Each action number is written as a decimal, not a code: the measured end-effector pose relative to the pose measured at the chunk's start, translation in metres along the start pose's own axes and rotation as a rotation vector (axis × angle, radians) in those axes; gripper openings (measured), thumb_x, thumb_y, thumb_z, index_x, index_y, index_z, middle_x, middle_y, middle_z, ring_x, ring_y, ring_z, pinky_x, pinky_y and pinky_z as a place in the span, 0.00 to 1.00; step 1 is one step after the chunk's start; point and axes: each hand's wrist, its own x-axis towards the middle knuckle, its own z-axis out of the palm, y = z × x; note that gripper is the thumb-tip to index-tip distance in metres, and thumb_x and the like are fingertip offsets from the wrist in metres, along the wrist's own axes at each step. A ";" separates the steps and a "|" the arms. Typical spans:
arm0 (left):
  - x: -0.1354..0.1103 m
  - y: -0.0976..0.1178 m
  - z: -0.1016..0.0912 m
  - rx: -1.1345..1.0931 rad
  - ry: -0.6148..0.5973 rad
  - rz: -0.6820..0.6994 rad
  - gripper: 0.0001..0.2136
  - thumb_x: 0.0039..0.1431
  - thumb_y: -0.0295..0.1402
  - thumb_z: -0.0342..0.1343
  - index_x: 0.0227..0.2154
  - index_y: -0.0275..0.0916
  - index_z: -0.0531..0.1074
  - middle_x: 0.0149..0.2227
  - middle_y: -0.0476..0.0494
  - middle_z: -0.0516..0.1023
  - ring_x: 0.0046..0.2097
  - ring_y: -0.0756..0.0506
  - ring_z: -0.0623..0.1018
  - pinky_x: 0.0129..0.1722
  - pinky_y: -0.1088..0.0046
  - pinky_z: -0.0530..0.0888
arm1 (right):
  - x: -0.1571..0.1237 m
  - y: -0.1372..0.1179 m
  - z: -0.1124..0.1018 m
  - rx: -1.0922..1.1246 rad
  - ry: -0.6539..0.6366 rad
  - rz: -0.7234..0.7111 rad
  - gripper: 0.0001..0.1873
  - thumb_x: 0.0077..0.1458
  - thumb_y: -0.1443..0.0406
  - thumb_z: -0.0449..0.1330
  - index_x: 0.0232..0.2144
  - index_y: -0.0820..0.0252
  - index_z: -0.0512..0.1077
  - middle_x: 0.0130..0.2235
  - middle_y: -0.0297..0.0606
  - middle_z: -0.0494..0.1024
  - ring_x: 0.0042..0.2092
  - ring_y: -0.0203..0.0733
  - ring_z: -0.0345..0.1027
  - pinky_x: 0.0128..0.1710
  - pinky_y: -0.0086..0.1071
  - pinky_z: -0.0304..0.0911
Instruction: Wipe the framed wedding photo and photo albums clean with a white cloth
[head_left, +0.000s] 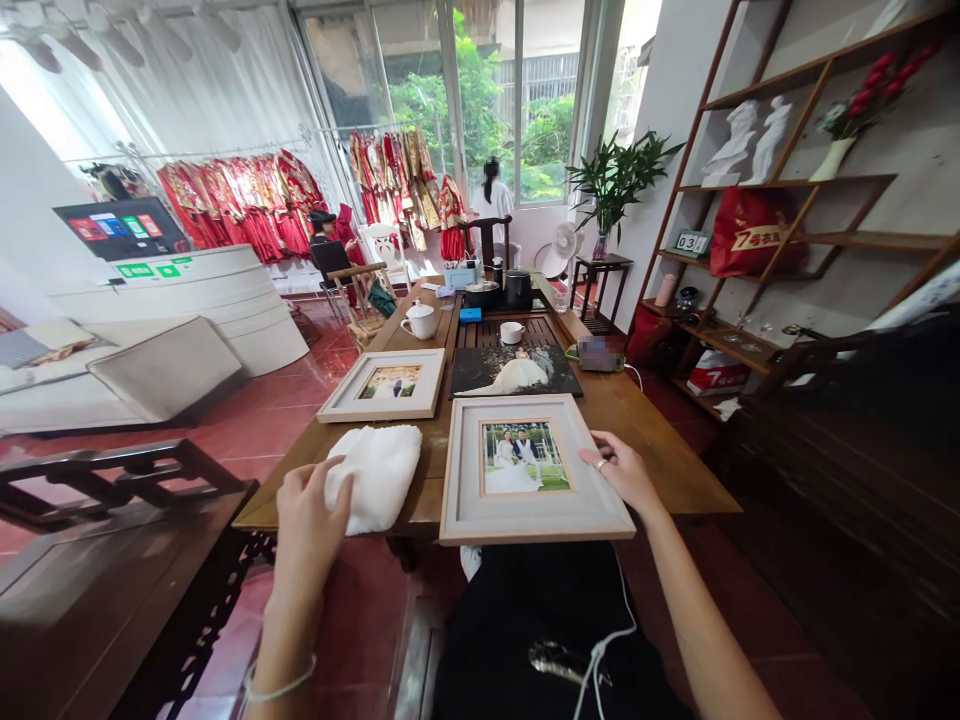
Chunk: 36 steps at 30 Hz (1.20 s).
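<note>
A framed wedding photo (466,480) with a pale wood border lies at the table's near edge, its front edge overhanging slightly. My right hand (622,472), a ring on one finger, grips its right side with the thumb on top. Left of the frame is a folded white fluffy cloth (382,475). At the cloth's left edge is my left hand (311,510), fingers curved and apart; whether they touch it I cannot tell. Farther back lie a second framed photo (345,395) and a dark unframed wedding picture (469,370).
On the wooden table (667,440) are a white teapot (420,321), a white cup (512,332), a black pot (517,290) and a phone-like device (600,355) with a cable. A dark wooden chair (112,530) stands at left. Two people sit farther back near red garments (240,205).
</note>
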 end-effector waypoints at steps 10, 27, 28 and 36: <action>-0.025 -0.024 0.018 -0.058 -0.409 0.226 0.27 0.56 0.47 0.52 0.57 0.44 0.61 0.59 0.36 0.61 0.63 0.35 0.60 0.60 0.54 0.61 | 0.000 0.002 -0.001 -0.009 -0.009 -0.007 0.22 0.46 0.56 0.61 0.43 0.60 0.74 0.37 0.42 0.79 0.32 0.42 0.69 0.31 0.34 0.63; -0.016 0.047 0.019 -0.109 -0.224 0.380 0.26 0.60 0.34 0.44 0.61 0.38 0.57 0.62 0.35 0.62 0.62 0.39 0.64 0.62 0.59 0.60 | -0.001 0.001 -0.001 -0.040 -0.016 0.024 0.24 0.46 0.56 0.61 0.45 0.62 0.73 0.36 0.41 0.78 0.31 0.41 0.67 0.32 0.35 0.62; -0.017 0.058 0.020 -0.059 -0.327 0.413 0.27 0.59 0.33 0.45 0.62 0.39 0.57 0.61 0.35 0.64 0.61 0.38 0.66 0.62 0.55 0.58 | -0.001 0.001 -0.001 -0.032 -0.016 0.021 0.24 0.46 0.56 0.61 0.45 0.62 0.72 0.36 0.42 0.78 0.32 0.41 0.68 0.32 0.34 0.62; -0.013 0.077 0.018 0.010 -0.625 0.560 0.30 0.55 0.31 0.51 0.62 0.40 0.56 0.65 0.34 0.56 0.67 0.33 0.54 0.62 0.51 0.58 | 0.001 0.006 0.001 -0.016 -0.024 0.020 0.24 0.47 0.56 0.60 0.46 0.61 0.72 0.37 0.41 0.78 0.32 0.40 0.68 0.31 0.33 0.62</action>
